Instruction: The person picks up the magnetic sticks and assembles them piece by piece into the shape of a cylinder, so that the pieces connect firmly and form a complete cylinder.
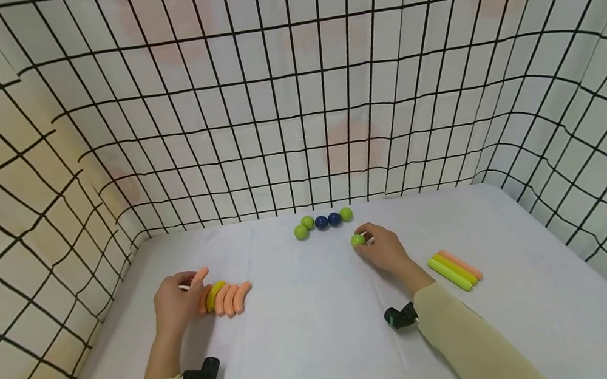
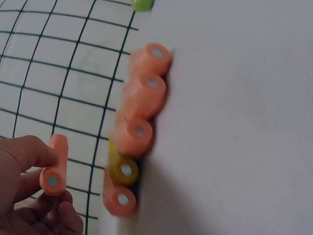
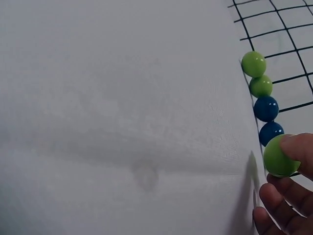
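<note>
My left hand [image 1: 174, 305] pinches an orange curved piece [image 2: 57, 166], with a small pale disc in its end, between thumb and fingers. To its right, several other orange curved pieces [image 1: 234, 298] and a yellow curved piece [image 1: 215, 296] lie side by side in a row on the table. My right hand [image 1: 386, 248] holds a green ball [image 3: 279, 157] between thumb and fingertips. Behind it, near the back edge, stand three more green balls [image 1: 301, 232] and two dark blue balls [image 1: 321, 222] in a line.
A lime stick [image 1: 450, 274], a yellow stick [image 1: 455, 267] and an orange stick [image 1: 461, 264] lie together to the right. A black wire grid [image 1: 295, 99] before white cloth encloses the back and sides of the white-covered table [image 1: 307, 341].
</note>
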`<state>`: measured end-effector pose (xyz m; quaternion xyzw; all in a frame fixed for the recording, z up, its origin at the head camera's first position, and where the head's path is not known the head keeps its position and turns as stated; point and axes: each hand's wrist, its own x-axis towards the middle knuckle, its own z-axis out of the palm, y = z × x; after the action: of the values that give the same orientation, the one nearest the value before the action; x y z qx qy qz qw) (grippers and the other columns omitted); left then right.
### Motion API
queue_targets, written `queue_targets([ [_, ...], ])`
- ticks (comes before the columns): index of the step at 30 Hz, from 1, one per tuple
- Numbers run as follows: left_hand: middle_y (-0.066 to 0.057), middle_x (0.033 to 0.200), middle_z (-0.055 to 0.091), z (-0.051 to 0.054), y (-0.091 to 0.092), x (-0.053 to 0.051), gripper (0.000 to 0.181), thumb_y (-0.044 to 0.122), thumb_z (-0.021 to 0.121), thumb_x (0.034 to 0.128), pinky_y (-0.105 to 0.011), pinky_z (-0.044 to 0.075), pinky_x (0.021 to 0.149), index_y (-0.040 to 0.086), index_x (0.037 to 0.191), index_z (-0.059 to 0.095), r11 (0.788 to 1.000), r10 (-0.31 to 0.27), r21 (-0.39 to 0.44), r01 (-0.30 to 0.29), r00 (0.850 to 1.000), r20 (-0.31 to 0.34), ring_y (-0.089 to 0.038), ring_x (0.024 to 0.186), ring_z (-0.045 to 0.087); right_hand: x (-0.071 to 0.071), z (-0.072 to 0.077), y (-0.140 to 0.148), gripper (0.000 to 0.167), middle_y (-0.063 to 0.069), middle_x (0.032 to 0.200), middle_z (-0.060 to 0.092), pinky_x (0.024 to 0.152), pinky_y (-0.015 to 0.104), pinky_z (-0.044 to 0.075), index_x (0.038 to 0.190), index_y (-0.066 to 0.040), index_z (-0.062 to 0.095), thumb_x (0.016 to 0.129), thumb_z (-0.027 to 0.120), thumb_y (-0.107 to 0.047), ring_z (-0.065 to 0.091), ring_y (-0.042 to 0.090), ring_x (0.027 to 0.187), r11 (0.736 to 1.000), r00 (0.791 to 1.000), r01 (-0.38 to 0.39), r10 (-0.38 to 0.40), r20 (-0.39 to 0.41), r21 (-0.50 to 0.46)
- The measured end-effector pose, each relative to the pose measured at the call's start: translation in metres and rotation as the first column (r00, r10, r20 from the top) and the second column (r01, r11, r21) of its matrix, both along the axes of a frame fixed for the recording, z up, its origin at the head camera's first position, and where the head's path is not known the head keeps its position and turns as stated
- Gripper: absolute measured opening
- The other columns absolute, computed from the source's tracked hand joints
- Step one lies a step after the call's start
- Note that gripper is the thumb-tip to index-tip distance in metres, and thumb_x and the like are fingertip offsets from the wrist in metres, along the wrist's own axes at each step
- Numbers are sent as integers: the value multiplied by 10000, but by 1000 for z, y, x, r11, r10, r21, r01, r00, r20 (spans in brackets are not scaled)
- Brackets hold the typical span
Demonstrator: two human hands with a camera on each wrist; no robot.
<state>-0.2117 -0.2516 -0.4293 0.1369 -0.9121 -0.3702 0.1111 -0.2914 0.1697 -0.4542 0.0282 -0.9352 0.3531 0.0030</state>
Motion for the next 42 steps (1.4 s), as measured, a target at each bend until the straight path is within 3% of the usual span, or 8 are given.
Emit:
queue_targets([
  [7, -202, 1104, 609, 12, 24, -11, 387, 289, 663, 961, -258, 447, 644, 16, 1235, 681, 996, -88, -12, 88, 996, -34, -288, 906, 573, 10, -1, -4, 360, 120, 1234, 648, 886, 431, 492, 1274, -163, 599, 934, 671, -257, 606, 259, 1038, 998, 1000, -14, 15, 18, -67],
  [14, -152, 1130, 666, 14, 50, -18, 359, 298, 679, 946, -273, 453, 650, 29, 1185, 687, 986, -166, 17, 167, 984, -58, -242, 833, 591, 19, -4, -12, 333, 99, 1200, 664, 900, 436, 497, 1246, -175, 613, 929, 683, -250, 619, 236, 1021, 995, 1000, -15, 15, 5, -97],
  [19, -93, 1088, 676, 11, 72, -22, 335, 328, 682, 945, -264, 461, 617, 68, 1156, 677, 974, -226, 4, 227, 972, -57, -191, 703, 602, 23, -6, -16, 329, 82, 1175, 668, 849, 382, 496, 1236, -174, 618, 924, 703, -235, 612, 198, 958, 994, 1000, -23, 22, -10, -110],
  [29, -24, 978, 692, 4, 120, -32, 471, 527, 729, 861, -258, 478, 651, 121, 1098, 705, 952, -303, -72, 298, 951, -56, -179, 841, 610, 27, -8, -21, 356, 71, 1185, 678, 861, 376, 494, 1247, -188, 622, 909, 726, -228, 606, 193, 965, 992, 999, -32, 27, -46, -120],
  [37, -32, 944, 677, -7, 146, -34, 282, 347, 747, 901, -265, 480, 659, 106, 1044, 717, 925, -378, -66, 373, 922, -82, -146, 792, 598, 31, -9, -23, 350, 79, 1182, 685, 897, 420, 513, 1242, -191, 631, 908, 729, -231, 633, 217, 997, 988, 999, -7, 0, -43, -157],
  [42, -32, 939, 665, -17, 158, -36, 235, 300, 752, 899, -266, 471, 680, 112, 1036, 722, 919, -395, -49, 392, 915, -86, -134, 786, 586, 31, -14, -25, 357, 57, 1179, 689, 865, 381, 512, 1240, -208, 635, 900, 741, -233, 631, 187, 969, 989, 998, -8, 0, -57, -145],
])
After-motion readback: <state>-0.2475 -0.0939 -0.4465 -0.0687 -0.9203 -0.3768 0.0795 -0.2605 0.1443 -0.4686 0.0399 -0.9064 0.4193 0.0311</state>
